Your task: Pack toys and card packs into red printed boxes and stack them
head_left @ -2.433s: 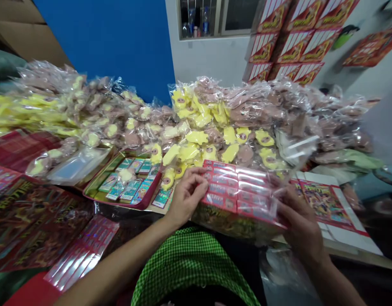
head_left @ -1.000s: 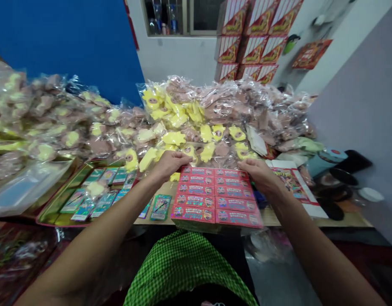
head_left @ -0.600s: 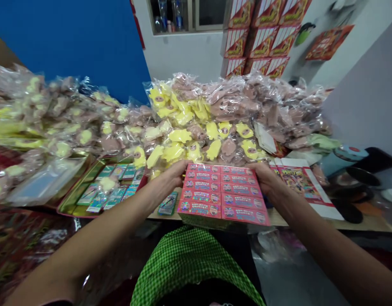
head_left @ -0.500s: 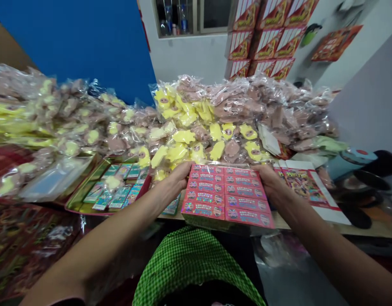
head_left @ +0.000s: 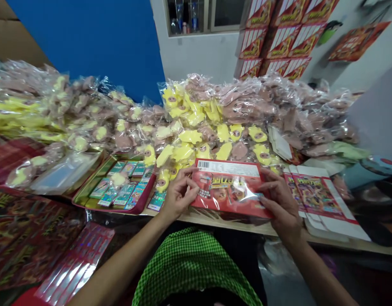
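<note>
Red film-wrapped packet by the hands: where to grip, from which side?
Probably the two short ends, coming in from the near side. The red film-wrapped packet is flat and wider than deep, so the ends suit a two-handed hold. The right hand sits at its right end, the left hand at the other.

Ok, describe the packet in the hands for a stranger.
Below the blue wall is a heap of bagged toys. In front, the left hand and right hand hold a red packet in clear film, a white barcode strip along its top.

Free room above the red carton (head_left: 228,189); bagged toys (head_left: 215,110) block beyond it.
</note>
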`<act>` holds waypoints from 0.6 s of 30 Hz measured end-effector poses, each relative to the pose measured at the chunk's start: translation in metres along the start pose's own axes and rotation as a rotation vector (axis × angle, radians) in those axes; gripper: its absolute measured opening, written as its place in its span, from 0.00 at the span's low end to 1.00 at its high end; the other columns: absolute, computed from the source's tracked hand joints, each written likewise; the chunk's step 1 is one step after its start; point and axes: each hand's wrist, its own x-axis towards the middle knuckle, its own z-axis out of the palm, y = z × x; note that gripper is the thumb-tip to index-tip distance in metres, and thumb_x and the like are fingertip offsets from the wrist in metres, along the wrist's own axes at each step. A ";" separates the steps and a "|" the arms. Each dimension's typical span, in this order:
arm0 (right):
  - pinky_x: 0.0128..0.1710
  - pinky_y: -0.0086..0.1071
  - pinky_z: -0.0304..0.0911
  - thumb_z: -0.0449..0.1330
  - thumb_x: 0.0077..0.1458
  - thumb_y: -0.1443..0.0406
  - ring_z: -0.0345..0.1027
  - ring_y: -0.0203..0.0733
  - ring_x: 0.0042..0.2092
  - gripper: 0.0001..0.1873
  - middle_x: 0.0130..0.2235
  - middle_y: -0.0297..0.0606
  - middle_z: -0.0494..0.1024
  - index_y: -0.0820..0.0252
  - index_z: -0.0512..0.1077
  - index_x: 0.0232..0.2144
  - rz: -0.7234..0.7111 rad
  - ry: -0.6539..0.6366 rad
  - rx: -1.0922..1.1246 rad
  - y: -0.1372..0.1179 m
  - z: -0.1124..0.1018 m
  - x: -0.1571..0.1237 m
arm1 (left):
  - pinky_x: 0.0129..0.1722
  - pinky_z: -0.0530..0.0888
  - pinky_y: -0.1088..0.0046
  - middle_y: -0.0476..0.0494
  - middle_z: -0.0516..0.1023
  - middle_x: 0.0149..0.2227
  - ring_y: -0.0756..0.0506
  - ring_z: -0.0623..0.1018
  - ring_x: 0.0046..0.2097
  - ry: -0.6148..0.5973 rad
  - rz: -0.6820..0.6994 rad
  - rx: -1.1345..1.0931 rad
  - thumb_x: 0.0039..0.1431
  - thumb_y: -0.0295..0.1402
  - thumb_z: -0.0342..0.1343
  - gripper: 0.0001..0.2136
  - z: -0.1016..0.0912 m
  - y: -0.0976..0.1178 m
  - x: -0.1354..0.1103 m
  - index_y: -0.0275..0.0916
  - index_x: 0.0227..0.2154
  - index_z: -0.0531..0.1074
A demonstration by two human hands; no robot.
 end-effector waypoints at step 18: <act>0.45 0.47 0.59 0.52 0.58 0.73 0.67 0.54 0.42 0.09 0.38 0.47 0.76 0.61 0.71 0.38 -0.677 -0.332 -0.926 -0.071 0.094 0.037 | 0.52 0.75 0.63 0.42 0.78 0.42 0.43 0.77 0.49 0.216 -0.014 0.007 0.56 0.35 0.68 0.04 0.000 -0.001 0.000 0.42 0.31 0.82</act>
